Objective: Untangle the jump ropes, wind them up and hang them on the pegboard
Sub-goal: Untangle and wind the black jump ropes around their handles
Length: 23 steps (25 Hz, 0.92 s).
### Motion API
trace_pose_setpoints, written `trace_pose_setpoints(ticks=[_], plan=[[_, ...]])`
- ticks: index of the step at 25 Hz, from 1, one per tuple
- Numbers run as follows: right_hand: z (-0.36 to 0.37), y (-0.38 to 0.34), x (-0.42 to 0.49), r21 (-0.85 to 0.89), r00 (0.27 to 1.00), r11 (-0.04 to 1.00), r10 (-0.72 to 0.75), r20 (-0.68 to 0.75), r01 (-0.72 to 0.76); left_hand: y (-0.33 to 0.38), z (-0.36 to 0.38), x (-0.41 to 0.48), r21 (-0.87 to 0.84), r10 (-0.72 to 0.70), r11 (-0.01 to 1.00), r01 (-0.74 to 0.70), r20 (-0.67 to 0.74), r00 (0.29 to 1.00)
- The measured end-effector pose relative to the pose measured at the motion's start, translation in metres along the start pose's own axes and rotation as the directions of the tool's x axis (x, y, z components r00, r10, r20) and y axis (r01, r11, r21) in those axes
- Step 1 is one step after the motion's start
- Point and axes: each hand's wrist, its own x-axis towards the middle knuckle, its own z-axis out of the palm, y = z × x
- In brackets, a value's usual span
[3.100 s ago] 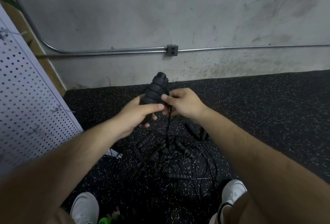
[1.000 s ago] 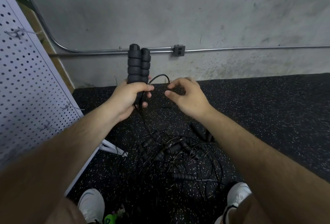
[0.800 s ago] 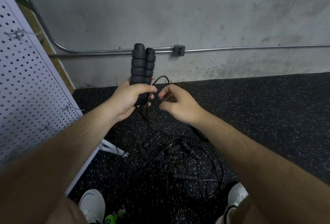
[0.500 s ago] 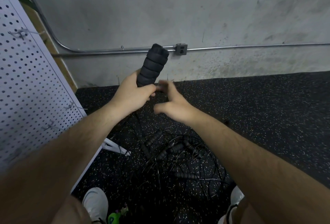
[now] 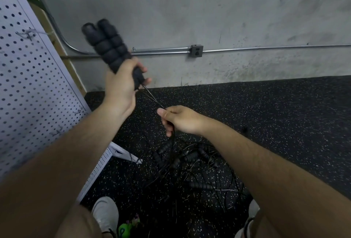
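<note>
My left hand (image 5: 121, 84) grips two black ribbed foam handles (image 5: 105, 43) side by side, raised and tilted up to the left. Their thin black cords (image 5: 152, 98) run taut down to my right hand (image 5: 180, 119), which grips them in a fist lower and to the right. Below the fist the cords drop into a tangled pile of jump ropes (image 5: 191, 167) with several more black handles on the floor. The white pegboard (image 5: 24, 78) leans at the left with wire hooks (image 5: 28, 33) on it.
Black speckled rubber floor (image 5: 275, 114) meets a grey concrete wall with a metal conduit and an outlet box (image 5: 197, 51). The pegboard's foot (image 5: 123, 152) juts out beside the pile. My white shoes (image 5: 105, 213) stand at the bottom edge, a small green thing (image 5: 124, 230) between them.
My left hand has lifted the handles and tipped them to the left. My right hand has closed on the cords and slid down and right, pulling them taut.
</note>
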Motion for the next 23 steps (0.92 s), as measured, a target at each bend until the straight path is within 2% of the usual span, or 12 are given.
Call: trace_pose_setpoints(ticks=[3,5,7,10,12,14,16,18,19,21,22,23], plan=[[-0.012,0.005,-0.003,0.196,0.997,0.979,0.065,-0.046,-0.054,-0.010,-0.018,0.012,-0.217,-0.256,0.949,0.229,-0.104,0.961],[-0.016,-0.001,-0.001,0.477,0.992,0.879,0.052,-0.111,0.008,-0.024,-0.019,0.003,-0.139,-0.411,0.899,0.416,0.067,0.909],[-0.019,-0.014,0.002,0.720,0.991,0.689,0.018,-0.132,0.084,-0.035,-0.008,-0.019,0.061,-0.515,0.851,0.521,0.285,0.808],[-0.028,-0.031,0.005,0.879,0.959,0.429,0.087,-0.269,0.207,-0.049,0.006,-0.052,0.381,-0.600,0.800,0.464,0.504,0.621],[-0.045,-0.026,0.004,0.901,0.910,0.306,0.179,-0.373,0.309,-0.058,0.004,-0.064,0.548,-0.621,0.773,0.319,0.553,0.556],[-0.055,-0.016,-0.001,0.909,0.883,0.194,0.231,-0.408,0.369,-0.064,0.002,-0.063,0.603,-0.577,0.770,0.210,0.517,0.632],[-0.040,-0.012,-0.004,0.901,0.896,0.331,0.245,-0.370,0.281,-0.063,0.005,-0.054,0.558,-0.508,0.804,0.204,0.468,0.723],[-0.023,-0.015,-0.007,0.856,0.913,0.494,0.258,-0.316,0.156,-0.060,0.009,-0.046,0.541,-0.501,0.814,0.210,0.471,0.726],[-0.023,-0.017,-0.007,0.860,0.908,0.483,0.268,-0.322,0.162,-0.059,0.008,-0.042,0.577,-0.520,0.795,0.185,0.492,0.698],[-0.039,-0.018,-0.011,0.893,0.860,0.332,0.309,-0.407,0.303,-0.058,-0.001,-0.034,0.669,-0.552,0.737,0.092,0.518,0.653],[-0.049,-0.015,-0.012,0.885,0.828,0.291,0.333,-0.451,0.364,-0.057,-0.005,-0.030,0.685,-0.539,0.726,0.061,0.512,0.669],[-0.053,-0.014,-0.013,0.871,0.821,0.333,0.328,-0.467,0.362,-0.056,-0.005,-0.027,0.677,-0.515,0.733,0.059,0.497,0.699]])
